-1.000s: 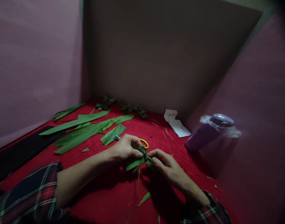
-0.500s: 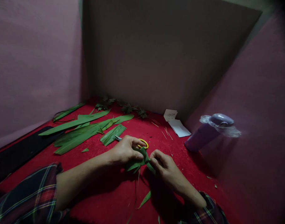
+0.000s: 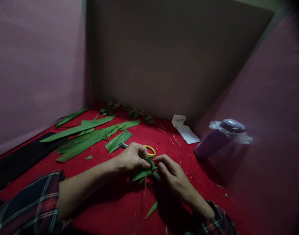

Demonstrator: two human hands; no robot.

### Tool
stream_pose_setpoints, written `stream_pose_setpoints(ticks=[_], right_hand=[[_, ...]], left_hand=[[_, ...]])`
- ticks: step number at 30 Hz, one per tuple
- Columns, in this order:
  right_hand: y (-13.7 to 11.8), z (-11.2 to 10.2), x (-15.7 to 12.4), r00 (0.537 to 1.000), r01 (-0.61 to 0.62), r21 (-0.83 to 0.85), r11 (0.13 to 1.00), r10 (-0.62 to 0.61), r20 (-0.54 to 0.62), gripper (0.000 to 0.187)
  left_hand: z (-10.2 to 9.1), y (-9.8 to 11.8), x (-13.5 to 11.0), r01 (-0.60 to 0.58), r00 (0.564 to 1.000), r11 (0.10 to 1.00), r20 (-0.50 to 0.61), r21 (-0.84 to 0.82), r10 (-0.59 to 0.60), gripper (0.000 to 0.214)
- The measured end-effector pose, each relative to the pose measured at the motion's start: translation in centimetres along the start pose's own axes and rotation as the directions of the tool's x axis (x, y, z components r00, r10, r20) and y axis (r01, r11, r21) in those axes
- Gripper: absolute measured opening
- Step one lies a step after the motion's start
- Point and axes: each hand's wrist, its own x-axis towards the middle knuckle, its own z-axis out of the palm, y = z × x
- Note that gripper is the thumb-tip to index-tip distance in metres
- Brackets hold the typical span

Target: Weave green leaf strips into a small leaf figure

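A: Down at the near edge, two plaid sleeves (image 3: 29,205) frame the shot. A small leaf scrap (image 3: 151,208) lies on the red cloth (image 3: 107,209) between the forearms.

B: And just past it is the action. The left hand (image 3: 131,159) and the right hand (image 3: 172,174) meet over a folded leaf (image 3: 141,173), low on the cloth, dead centre.

A: How's the grip?

B: The left thumb and fingers are closed on the leaf's upper part. The right fingertips pinch its right end, where a strip crosses over, so both hands clamp the same piece.

A: Behind the left knuckles, the yellow handle of a pair of scissors (image 3: 151,150) peeks out, with the blade tip showing on the hand's far side.

B: Next out is a short ribbed leaf strip (image 3: 118,141), then long green leaves (image 3: 83,138) fanned toward the left. A black flat panel (image 3: 19,160) sits at the left edge.

A: Over on the right, well apart from the hands, there's a purple bottle (image 3: 213,140), tilted, with clear wrap around its cap.

B: Farther back, thin sticks (image 3: 175,138) lie beside white paper slips (image 3: 187,132). Dark little leaf shapes (image 3: 134,113) line the foot of the cardboard wall (image 3: 174,58).
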Motion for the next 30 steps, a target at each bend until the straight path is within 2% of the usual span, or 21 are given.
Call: stream_pose_setpoints(ticks=[4, 9, 13, 16, 21, 30], right_hand=[[-0.5, 0.6, 0.0, 0.998, 0.041, 0.073, 0.996, -0.038, -0.042, 0.02], [-0.4, 1.2, -0.1, 0.992, 0.101, -0.044, 0.994, -0.104, -0.066, 0.012], [-0.2, 1.3, 0.0, 0.986, 0.077, -0.125, 0.989, -0.094, -0.14, 0.01], [-0.2, 1.4, 0.0, 0.982, 0.047, -0.119, 0.992, -0.068, -0.175, 0.011], [0.1, 1.5, -0.1, 0.977, 0.021, -0.119, 0.993, -0.046, -0.21, 0.013], [0.3, 1.9, 0.0, 0.965, 0.053, -0.097, 0.994, -0.076, -0.25, 0.015]], left_hand=[[0.2, -0.5, 0.1, 0.018, 0.998, 1.0, 0.053, -0.004, -0.018, 0.018], [0.4, -0.6, 0.0, 0.004, 0.999, 0.996, 0.045, 0.088, -0.008, 0.016], [1.0, -0.2, -0.5, -0.048, 0.998, 0.993, 0.041, 0.105, 0.044, 0.017], [1.4, -0.1, -0.8, -0.08, 0.996, 0.995, 0.034, 0.063, 0.078, 0.021], [1.6, -0.2, -1.0, -0.121, 0.992, 0.989, -0.013, 0.09, 0.123, 0.013], [1.7, -0.1, -0.9, -0.049, 0.998, 0.996, -0.028, 0.069, 0.051, 0.01]])
